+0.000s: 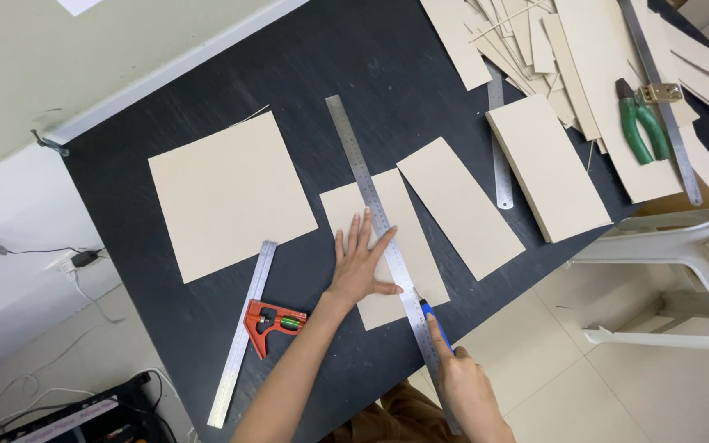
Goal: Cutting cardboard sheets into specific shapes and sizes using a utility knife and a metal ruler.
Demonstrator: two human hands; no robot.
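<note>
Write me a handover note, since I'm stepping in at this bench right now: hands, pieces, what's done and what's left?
Left hand presses flat on the steel ruler and the narrow cardboard sheet beneath it. Right hand grips a blue utility knife at the ruler's near end. Done: several cut panels lie around, including a large square sheet. Left: this sheet shows no visible cut yet.

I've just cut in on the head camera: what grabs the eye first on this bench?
Mid-table, the left hand presses a long steel ruler onto a beige board piece, while the right hand holds a blue knife at the ruler's near end. A heap of board offcuts fills the far right corner.
</note>
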